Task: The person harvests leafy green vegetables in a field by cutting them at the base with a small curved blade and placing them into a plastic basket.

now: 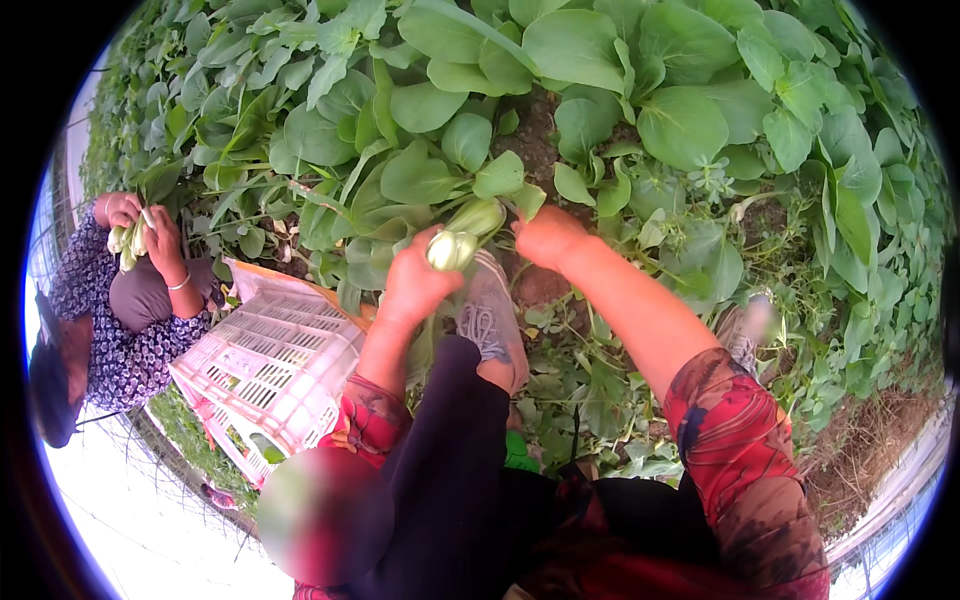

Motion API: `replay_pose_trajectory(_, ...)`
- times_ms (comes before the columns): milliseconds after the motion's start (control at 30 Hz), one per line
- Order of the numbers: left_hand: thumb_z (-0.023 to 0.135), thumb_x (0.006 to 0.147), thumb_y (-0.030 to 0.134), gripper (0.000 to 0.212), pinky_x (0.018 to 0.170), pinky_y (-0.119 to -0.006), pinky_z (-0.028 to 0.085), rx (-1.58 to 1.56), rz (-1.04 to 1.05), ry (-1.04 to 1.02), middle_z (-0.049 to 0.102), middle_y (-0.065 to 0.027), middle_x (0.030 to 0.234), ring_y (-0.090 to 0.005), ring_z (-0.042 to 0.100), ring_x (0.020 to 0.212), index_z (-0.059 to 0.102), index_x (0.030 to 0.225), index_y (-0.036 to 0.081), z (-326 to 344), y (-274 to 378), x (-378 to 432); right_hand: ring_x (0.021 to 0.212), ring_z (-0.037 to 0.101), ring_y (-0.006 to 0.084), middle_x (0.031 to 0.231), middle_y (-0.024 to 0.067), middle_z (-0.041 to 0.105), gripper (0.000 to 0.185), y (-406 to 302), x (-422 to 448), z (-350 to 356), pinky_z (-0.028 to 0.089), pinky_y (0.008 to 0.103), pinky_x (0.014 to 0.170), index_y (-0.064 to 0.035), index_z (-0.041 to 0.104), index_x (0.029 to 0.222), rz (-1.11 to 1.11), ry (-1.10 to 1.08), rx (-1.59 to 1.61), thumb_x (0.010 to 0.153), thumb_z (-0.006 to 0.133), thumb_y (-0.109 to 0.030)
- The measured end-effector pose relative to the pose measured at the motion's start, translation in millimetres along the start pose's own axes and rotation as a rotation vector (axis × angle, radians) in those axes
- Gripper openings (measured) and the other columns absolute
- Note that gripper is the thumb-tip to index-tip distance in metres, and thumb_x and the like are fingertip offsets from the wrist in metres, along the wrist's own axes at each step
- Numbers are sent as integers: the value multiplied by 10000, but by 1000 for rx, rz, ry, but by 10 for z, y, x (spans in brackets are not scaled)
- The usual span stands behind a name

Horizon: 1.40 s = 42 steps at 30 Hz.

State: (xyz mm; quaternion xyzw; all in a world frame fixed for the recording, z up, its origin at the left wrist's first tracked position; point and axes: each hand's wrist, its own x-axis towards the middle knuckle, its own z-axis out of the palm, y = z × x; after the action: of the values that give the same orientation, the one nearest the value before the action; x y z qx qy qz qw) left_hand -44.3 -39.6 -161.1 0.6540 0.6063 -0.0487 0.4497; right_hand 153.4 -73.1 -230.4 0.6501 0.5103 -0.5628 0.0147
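My left hand [420,279] is wrapped around a small bunch of bok choy [452,250], its pale cut bases facing me and its leaves pointing away. My right hand [553,238] is just to the right of the bunch, fingers curled beside a yellowish-green leaf [531,201]. Whether those fingertips pinch the leaf or a stem is hidden from this angle. Beneath the bunch is my grey laced shoe [487,319], planted among the plants.
Bok choy plants [585,49] grow densely ahead, with bare soil [534,139] between some. A slatted plastic crate [274,360] stands at my left. Beyond it, another person [142,322] holds several bok choy [130,241] in both hands. Low weeds [705,247] spread to the right.
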Motion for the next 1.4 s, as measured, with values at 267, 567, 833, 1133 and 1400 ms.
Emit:
replay_pose_trajectory(267,730,570,97,667,812,-277,469,-184,-76,-10,632,-108,986,-169,589,872,549,1199,-33,46,-26,40,1038,588,354,1123,205,605,362,29,64,71,492,413,862,-3,549,1160,49,14,-80,874,396,-164)
replay_pose_trajectory(567,663,624,-5,618,739,-320,530,-782,-292,-100,630,-141,1015,-248,655,831,496,1215,-70,-28,-275,-49,936,626,363,992,219,642,280,125,-164,126,499,443,815,20,520,1094,-23,7,-152,857,436,-105)
replay_pose_trajectory(833,608,631,-39,614,719,-341,544,-902,-235,-159,620,-162,1058,-291,665,835,474,1229,-80,-157,-227,-222,673,629,297,884,166,664,296,312,-307,295,498,384,588,-24,528,1052,-78,205,624,870,576,-252)
replay_pose_trajectory(1133,644,597,-8,753,754,-364,553,-985,-165,-281,596,-231,1122,-312,657,884,394,1305,-72,-248,52,-329,450,397,31,806,-10,589,683,-113,-479,56,346,176,405,-62,445,1312,-156,139,1404,720,782,-117)
replay_pose_trajectory(1400,705,564,-42,944,802,-423,536,-1279,79,-652,516,-406,1124,-396,657,876,235,1381,-100,-667,480,-488,948,570,127,1085,57,595,595,214,-1019,-571,458,267,861,-22,544,1209,-634,289,1057,668,790,-37)
